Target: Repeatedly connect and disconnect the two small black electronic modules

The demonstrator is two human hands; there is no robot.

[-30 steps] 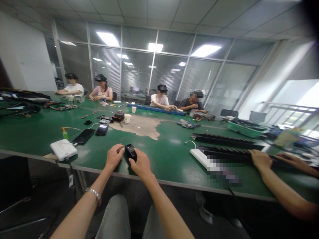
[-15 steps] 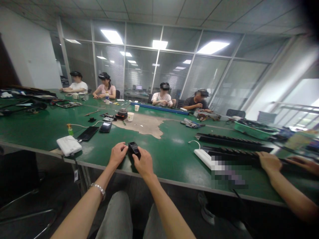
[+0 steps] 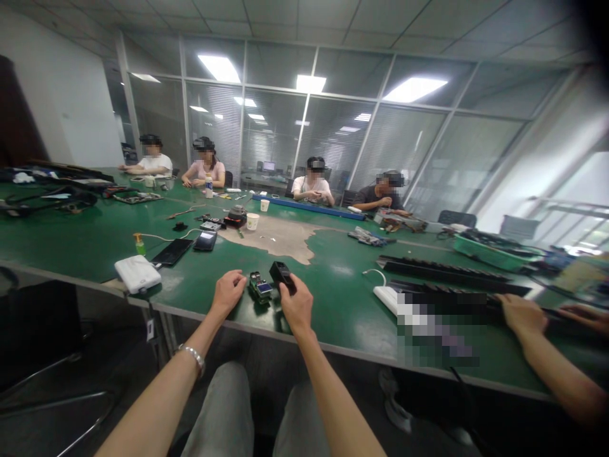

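Observation:
My right hand is closed around a black plastic housing, hollow on top, and keeps it just above the green table. Between my two hands lies a small circuit board with a little screen, its green edges and parts exposed. Just left of the board is my left hand, its fingers curled in towards the thumb. Whether anything small is inside those fingers is hidden from me. A bracelet circles my left wrist.
A white power bank, a black phone and a green bottle are on my left. A white power strip and long black rails lie right, near a co-worker's hand. Paper cups stand ahead.
The black housing has come away to the right in my right hand. The circuit board with the screen now shows on its own between my hands. My left hand stays nearly in place.

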